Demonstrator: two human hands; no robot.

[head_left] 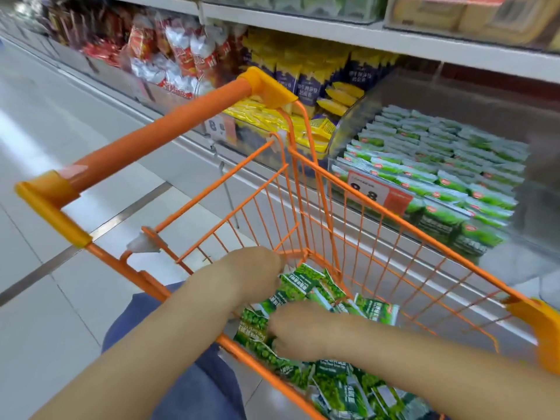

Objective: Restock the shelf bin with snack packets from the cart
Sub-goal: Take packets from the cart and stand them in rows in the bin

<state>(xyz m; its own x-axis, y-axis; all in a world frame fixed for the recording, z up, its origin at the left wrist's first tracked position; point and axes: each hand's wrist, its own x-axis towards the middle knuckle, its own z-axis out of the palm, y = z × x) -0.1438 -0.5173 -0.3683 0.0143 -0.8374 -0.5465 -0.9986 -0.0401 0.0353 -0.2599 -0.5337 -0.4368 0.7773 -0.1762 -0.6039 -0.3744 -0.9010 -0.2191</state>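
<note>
Reaching into the orange wire cart (333,207), our left hand (257,275) and right hand (303,330) pinch small green snack packets (298,286). Loose ones may slip; the clear shelf bin (500,116) waits at two o'clock.

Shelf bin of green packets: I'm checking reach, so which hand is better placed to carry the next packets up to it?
Right, probably. The shelf bin lies to the right of the cart, on the right hand's side. Both hands are down among the green packets; the left hand would have to cross over.
</note>
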